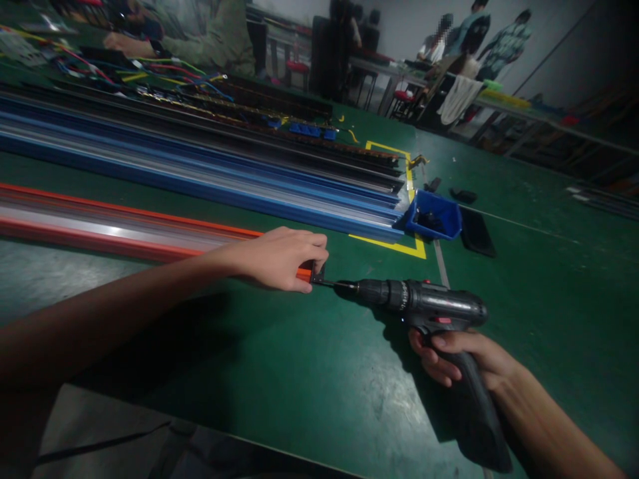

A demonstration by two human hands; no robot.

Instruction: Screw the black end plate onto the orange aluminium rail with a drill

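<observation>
My left hand (pixel 282 258) is closed around the right end of a long orange metal profile (pixel 124 229) lying on the green table. A small black end cap (pixel 318 271) sits at that end, by my fingertips. My right hand (pixel 464 359) grips a black cordless drill (pixel 439 306) by its handle, with a finger near the trigger. The drill lies level and points left, and its bit (pixel 329 284) meets the black end cap. Whether a screw sits at the tip is too small to tell.
Behind the orange profile lie several blue profiles (pixel 210 179) and black ones. A blue bin (pixel 434 214) with dark parts stands at their right end, beside a black flat object (pixel 478 231). Colored wires (pixel 164 66) lie at the back left, near another person's arm (pixel 200 50).
</observation>
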